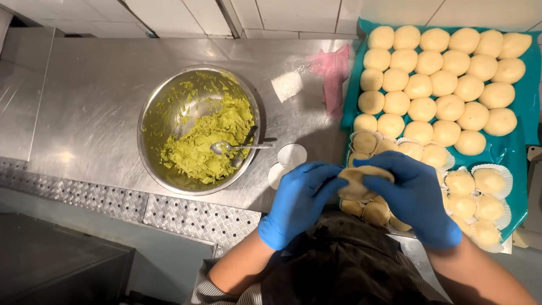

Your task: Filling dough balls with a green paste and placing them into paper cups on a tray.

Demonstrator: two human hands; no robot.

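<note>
Head view shows both blue-gloved hands meeting low in the frame: the left hand (298,202) and right hand (415,195) have their fingers (377,182) clamped around a flattened dough piece (361,182), held just above the near end of a teal tray (511,149) of dough balls (446,79). Beyond the left hand, paper cups (292,155) lie on the steel tabletop (90,101) beside a metal bowl (152,110) of green filling (217,138) with a spoon (226,148).

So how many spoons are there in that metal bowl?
1: a spoon lying on the green paste at the right of the metal bowl, handle over its rim. Others could be buried.
</note>
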